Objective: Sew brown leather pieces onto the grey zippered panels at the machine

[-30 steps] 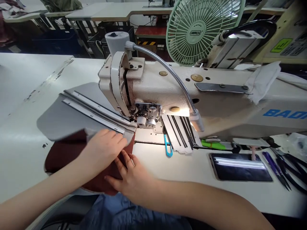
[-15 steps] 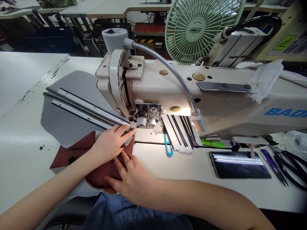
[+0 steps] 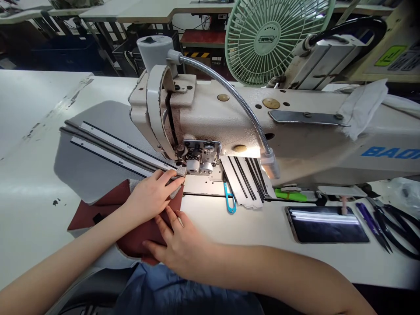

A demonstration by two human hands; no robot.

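Under the sewing machine's needle area [image 3: 197, 162] lies the edge of a sewn piece with a grey fabric panel [image 3: 95, 113] and a maroon fabric part [image 3: 108, 192]. White strips with black edges [image 3: 123, 151] run along the grey panel towards the needle. My left hand [image 3: 151, 192] rests on the fabric just left of the presser foot, fingers stretched out and apart. Close below it, my right hand [image 3: 180, 245] lies on the maroon part, its fingers spread and the thumb apart. The needle tip itself is hidden.
Right of the needle lie dark narrow strips on white paper [image 3: 246, 183] and blue thread snips [image 3: 230, 199]. A phone [image 3: 328, 225], purple-handled tweezers [image 3: 374, 227] and black scissors [image 3: 398, 227] sit farther right. A bent lamp [image 3: 269, 164] overhangs the bed; a green fan [image 3: 267, 39] stands behind.
The whole view has shifted very slightly. Both hands and the fabric stay practically in the same place by the needle.
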